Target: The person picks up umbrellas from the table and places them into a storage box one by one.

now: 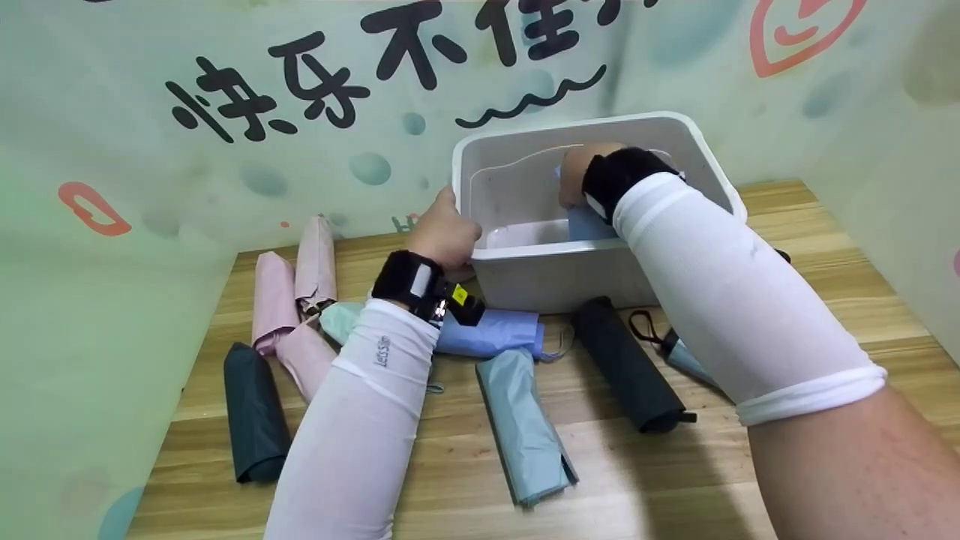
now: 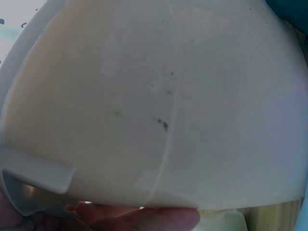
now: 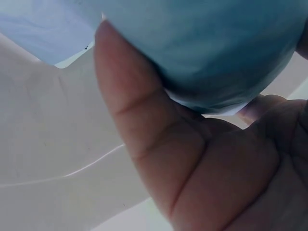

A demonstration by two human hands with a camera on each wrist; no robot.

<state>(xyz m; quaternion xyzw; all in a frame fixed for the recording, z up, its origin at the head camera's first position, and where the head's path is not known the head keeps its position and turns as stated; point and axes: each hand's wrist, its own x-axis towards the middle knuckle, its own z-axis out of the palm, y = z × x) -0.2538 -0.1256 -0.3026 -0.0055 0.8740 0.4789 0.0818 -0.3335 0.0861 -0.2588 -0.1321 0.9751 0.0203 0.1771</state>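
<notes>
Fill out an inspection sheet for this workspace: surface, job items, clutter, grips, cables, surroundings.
Surface: wood-grain tabletop.
Job items: pale grey bin, one wall marked with dark specks; blue bundle inside the bin.
Clutter: folded umbrellas lying outside the bin: pink umbrellas, navy umbrella, mint umbrella, periwinkle umbrella, pale teal umbrella, black umbrella, and light-blue umbrella, partly hidden.
Grips: left grip holds the bin's left side; right grip holds the blue bundle.
Cables: nothing seen.
Surroundings: pale green printed backdrop.
</notes>
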